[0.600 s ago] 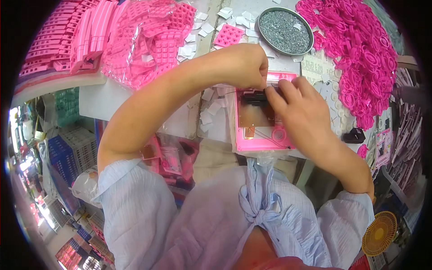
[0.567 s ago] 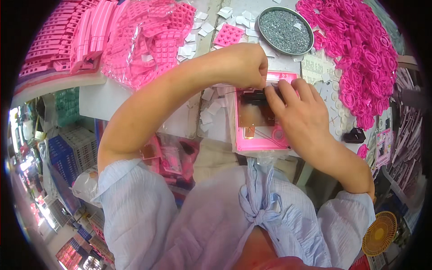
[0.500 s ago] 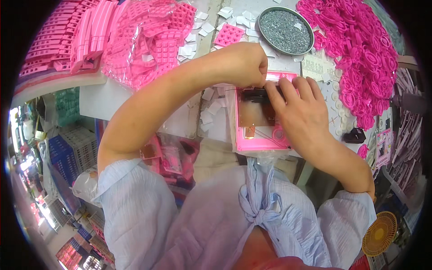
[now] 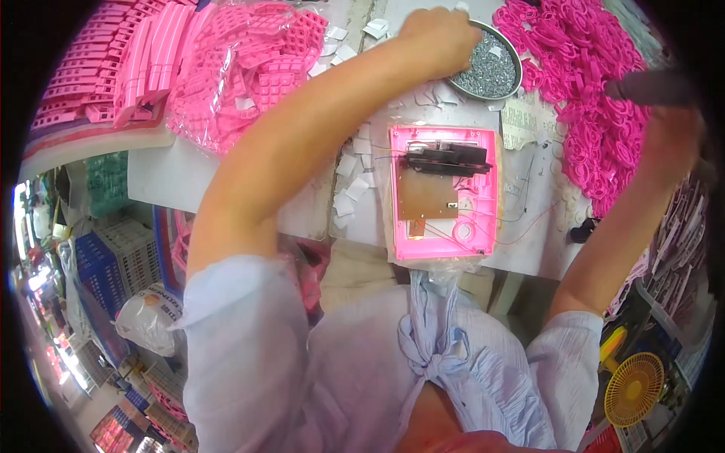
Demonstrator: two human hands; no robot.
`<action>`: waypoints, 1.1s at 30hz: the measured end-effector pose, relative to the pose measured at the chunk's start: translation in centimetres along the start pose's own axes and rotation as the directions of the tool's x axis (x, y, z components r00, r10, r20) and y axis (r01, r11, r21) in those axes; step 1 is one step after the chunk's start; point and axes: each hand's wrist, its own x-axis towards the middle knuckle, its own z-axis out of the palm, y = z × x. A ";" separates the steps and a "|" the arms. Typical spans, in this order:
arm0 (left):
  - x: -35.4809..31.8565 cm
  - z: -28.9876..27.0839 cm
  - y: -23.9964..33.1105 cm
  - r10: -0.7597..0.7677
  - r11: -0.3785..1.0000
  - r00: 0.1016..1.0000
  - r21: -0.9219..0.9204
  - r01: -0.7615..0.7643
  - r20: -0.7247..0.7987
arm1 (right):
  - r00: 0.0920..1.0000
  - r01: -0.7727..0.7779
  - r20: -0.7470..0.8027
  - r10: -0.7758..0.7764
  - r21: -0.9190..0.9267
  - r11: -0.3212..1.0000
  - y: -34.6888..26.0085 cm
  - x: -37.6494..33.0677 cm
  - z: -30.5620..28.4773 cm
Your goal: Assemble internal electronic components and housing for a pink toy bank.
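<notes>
My left hand (image 4: 444,41) is at the left side of a round metal dish (image 4: 519,72) full of small grey screws (image 4: 483,72). Its fingers are bent and closed down over the screws; anything between the fingertips is hidden. At the far right, my right hand (image 4: 674,140), dim and partly blurred, closes on a dark electric screwdriver (image 4: 655,87) whose narrow nose points left. In front of me lies an open pink plastic casing (image 4: 404,245). It contains a brown circuit board (image 4: 427,198), a black elongated part (image 4: 449,159) and thin wires.
Bagged pink grid-shaped parts (image 4: 249,75) and stacked pink strips (image 4: 155,64) cover the far left. Bright pink oval pieces (image 4: 589,98) are heaped at the right. White paper bits (image 4: 349,198) lie left of the casing. A yellow fan (image 4: 634,389) is low on the right.
Both hands have left the casing. My left hand moved up to the screw dish; my right swung out to the far right. The dark screwdriver moved up and left, and the black part is now uncovered.
</notes>
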 end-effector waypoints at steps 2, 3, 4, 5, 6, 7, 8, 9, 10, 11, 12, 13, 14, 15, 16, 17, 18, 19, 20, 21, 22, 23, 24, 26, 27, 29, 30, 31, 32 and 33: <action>1.4 2.0 0.2 0.094 0.983 0.983 0.144 -0.117 0.158 | 0.969 -0.232 0.161 0.187 0.336 0.913 0.7 0.0 2.5; 1.4 2.5 0.5 0.136 0.963 0.983 0.215 -0.160 0.124 | 0.943 -0.314 0.243 0.227 0.423 0.850 0.6 -0.1 3.6; 1.1 2.2 0.7 0.131 0.972 0.988 0.185 -0.144 0.080 | 0.924 -0.354 0.307 0.228 0.466 0.811 0.6 0.0 4.2; 0.9 1.8 0.9 0.126 0.980 0.991 0.154 -0.130 0.034 | 0.904 -0.383 0.372 0.210 0.489 0.784 0.8 0.0 4.7; 0.9 1.4 1.0 0.120 0.986 0.993 0.121 -0.118 -0.012 | 0.884 -0.394 0.434 0.173 0.494 0.775 1.5 0.4 4.9; 0.8 1.1 0.9 0.089 0.990 0.996 0.109 -0.090 0.014 | 0.858 -0.407 0.497 0.131 0.501 0.764 1.7 0.8 5.4; 0.8 0.7 0.8 0.059 0.993 0.997 0.098 -0.063 0.039 | 0.831 -0.447 0.545 0.112 0.534 0.718 1.5 0.9 5.5; 0.8 0.3 0.8 0.031 0.996 0.997 0.087 -0.036 0.064 | 0.800 -0.491 0.592 0.093 0.558 0.669 1.1 1.0 5.7; 0.7 -0.1 0.8 0.045 0.997 0.997 0.061 -0.049 0.066 | 0.770 -0.561 0.631 0.100 0.593 0.577 -0.6 0.6 5.9; 0.4 -1.1 1.1 0.063 0.997 0.996 0.032 -0.065 0.064 | 0.759 -0.575 0.648 0.072 0.614 0.541 -1.5 0.1 5.3; -0.1 -2.0 1.5 0.081 0.997 0.995 0.003 -0.081 0.061 | 0.747 -0.590 0.664 0.043 0.631 0.504 -2.5 -0.5 4.7; -1.3 -3.4 2.3 0.144 0.990 0.989 -0.001 -0.144 0.019 | 0.755 -0.553 0.655 -0.011 0.646 0.527 -2.8 -1.5 3.6; -3.4 -4.8 3.1 0.201 0.980 0.979 -0.001 -0.201 -0.021 | 0.748 -0.548 0.659 -0.079 0.681 0.486 -3.1 -2.6 3.3; -6.1 -5.9 3.9 0.231 0.972 0.965 -0.023 -0.235 -0.123 | 0.737 -0.547 0.659 -0.152 0.713 0.439 -3.5 -3.7 3.0; -8.8 -6.7 4.6 0.257 0.961 0.940 -0.041 -0.272 -0.223 | 0.721 -0.551 0.655 -0.224 0.739 0.388 -4.0 -4.7 2.7; -10.9 -6.7 5.1 0.241 0.956 0.952 -0.121 -0.266 -0.190 | 0.708 -0.535 0.633 -0.313 0.770 0.349 -5.8 -5.5 3.8; -14.1 -6.8 5.3 0.175 0.965 0.974 -0.173 -0.199 -0.147 | 0.650 -0.569 0.615 -0.446 0.783 0.251 -6.8 -5.9 5.9; -14.4 -6.8 6.0 0.163 0.941 0.971 -0.269 -0.206 -0.174 | 0.613 -0.581 0.604 -0.509 0.781 0.228 -8.1 -5.5 5.5; -15.4 -6.5 6.4 0.120 0.920 0.976 -0.350 -0.178 -0.183 | 0.545 -0.637 0.591 -0.594 0.753 0.164 -8.4 -5.1 5.7; -16.2 -6.2 6.9 0.076 0.891 0.979 -0.428 -0.151 -0.188 | 0.492 -0.676 0.597 -0.633 0.721 0.155 -8.5 -4.7 5.5; -16.6 -6.0 7.4 0.053 0.876 0.977 -0.459 -0.144 -0.206 | 0.433 -0.712 0.602 -0.671 0.685 0.154 -8.7 -4.1 5.2; -17.0 -5.8 7.8 0.030 0.860 0.975 -0.491 -0.138 -0.222 | 0.390 -0.729 0.639 -0.664 0.654 0.202 -9.0 -3.6 4.6; -17.2 -5.5 8.1 0.007 0.843 0.971 -0.522 -0.134 -0.238 | 0.495 -0.672 0.644 -0.583 0.709 0.212 -9.5 -4.7 4.8; -17.7 -4.6 8.6 -0.060 0.824 0.960 -0.556 -0.108 -0.275 | 0.672 -0.552 0.615 -0.414 0.788 0.275 -10.7 -6.7 5.6; -17.9 -4.3 8.8 -0.097 0.814 0.952 -0.573 -0.093 -0.291 | 0.754 -0.544 0.608 -0.248 0.790 0.282 -12.0 -8.0 5.8; -18.0 -4.0 9.1 -0.115 0.801 0.939 -0.589 -0.106 -0.325 | 0.825 -0.477 0.543 -0.157 0.818 0.322 -12.6 -9.4 6.5; -18.0 -3.9 9.1 -0.128 0.797 0.932 -0.595 -0.108 -0.340 | 0.855 -0.445 0.507 -0.112 0.826 0.345 -12.9 -10.1 6.8; -18.0 -3.8 9.1 -0.134 0.792 0.927 -0.600 -0.113 -0.351 | 0.858 -0.432 0.495 -0.136 0.839 0.330 -13.0 -10.3 6.9; -17.9 -3.8 9.1 -0.141 0.787 0.922 -0.606 -0.118 -0.362 | 0.857 -0.422 0.491 -0.155 0.843 0.334 -13.0 -10.5 6.9; -17.9 -3.7 9.1 -0.148 0.782 0.916 -0.611 -0.122 -0.372 | 0.855 -0.413 0.488 -0.174 0.845 0.339 -12.9 -10.7 7.0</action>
